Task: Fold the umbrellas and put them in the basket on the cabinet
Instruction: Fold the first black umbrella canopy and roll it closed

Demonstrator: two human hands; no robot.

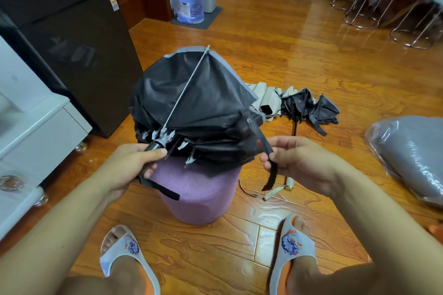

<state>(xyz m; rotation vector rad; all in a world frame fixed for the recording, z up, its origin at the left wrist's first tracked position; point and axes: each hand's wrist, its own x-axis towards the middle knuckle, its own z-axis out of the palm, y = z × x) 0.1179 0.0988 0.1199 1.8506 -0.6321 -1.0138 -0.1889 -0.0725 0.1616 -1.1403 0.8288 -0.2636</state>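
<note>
Head view is showing a person sitting over a purple stool (pixel 196 196) and working a half-collapsed black umbrella (pixel 191 108) that is resting on its top. The left hand (pixel 134 165) is gripping the umbrella's handle end, fingers curled round it just below the metal runner, while the right hand (pixel 294 163) is pinching the closure strap (pixel 268 158) that is hanging from the canopy edge. The canopy is looking like thin, limp fabric, light and likely a little slippery, bunching loosely round stiff, springy ribs whose pale tips are poking out near the left hand; those tips could snag or bend, so the pleats are probably best gathered by the cloth and the shaft held at the handle. One exposed rib (pixel 184 88) is lying across the canopy. Two more umbrellas, a cream one (pixel 263 96) and a dark one (pixel 309 108), are lying on the wooden floor (pixel 311 55) beyond. No basket is showing.
</note>
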